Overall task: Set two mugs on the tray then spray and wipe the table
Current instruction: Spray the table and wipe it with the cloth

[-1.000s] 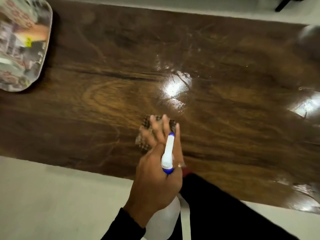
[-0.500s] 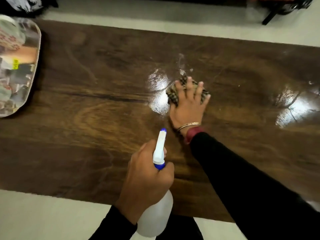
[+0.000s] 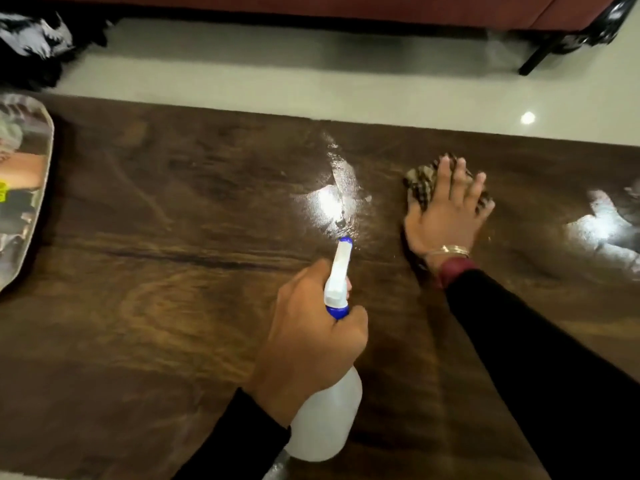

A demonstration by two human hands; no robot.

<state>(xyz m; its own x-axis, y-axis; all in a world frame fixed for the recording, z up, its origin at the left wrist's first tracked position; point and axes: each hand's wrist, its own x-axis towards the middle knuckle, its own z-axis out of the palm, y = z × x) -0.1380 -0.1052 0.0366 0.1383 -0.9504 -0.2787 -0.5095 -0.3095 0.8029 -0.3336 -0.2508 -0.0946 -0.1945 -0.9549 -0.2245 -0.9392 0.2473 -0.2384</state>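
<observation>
The right hand (image 3: 441, 216) presses a cloth (image 3: 420, 188) flat near the table's (image 3: 173, 341) far edge; the left hand (image 3: 308, 344) grips a spray bottle (image 3: 325, 420) mid-table; a tray (image 3: 45, 188) sits at the left edge.

text: none legible | tray (image 3: 38, 188): yellow sticker, print too blurred

Beyond the far edge, pale glossy floor (image 3: 311, 81) runs the whole width, and there's a small round glint of light (image 3: 527, 117) on it over to the right. Up top, a reddish-brown piece of furniture (image 3: 311, 6) spans the view, its dark underside throwing a soft shadow down on the floor. At the upper right corner one thin black leg (image 3: 540, 57) slants down to the floor. Over in the upper left corner sits a heap of black and white fabric (image 3: 34, 43), blurred, hard to make out.
</observation>
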